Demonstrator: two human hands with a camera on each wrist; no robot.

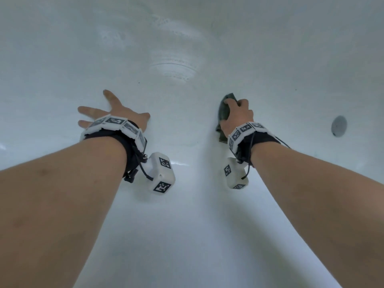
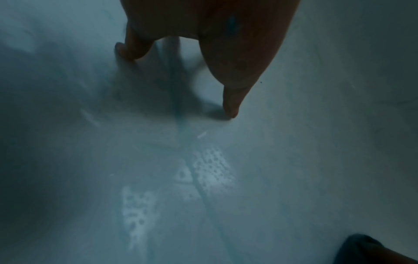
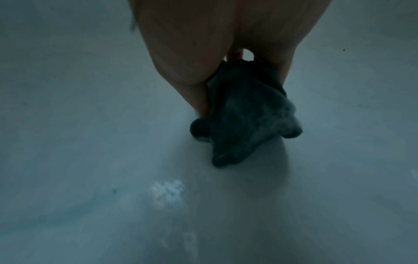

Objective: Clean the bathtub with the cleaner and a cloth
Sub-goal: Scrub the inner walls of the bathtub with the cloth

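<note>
Bathtub (image 1: 207, 215) fills the head view, white and curved, with a round drain fitting (image 1: 339, 126) on its wall toward the right edge. Your right hand (image 1: 236, 116) curls its fingers round a dark cloth (image 1: 224, 113) and presses it to the tub surface; the cloth's long axis runs away from you, one end past the fingertips, the other trailing back beside the wrist. Your left hand (image 1: 116, 113) lies flat on the tub, fingers spread wide. Foam streaks (image 1: 174, 69) sit farther up the surface.

From the left wrist, your fingertips (image 2: 230, 107) touch the tub beside bubbly foam patches (image 2: 210, 171).

From the right wrist, your fingers and thumb pinch the bunched cloth (image 3: 244, 114), whose free end points away from your palm.
</note>
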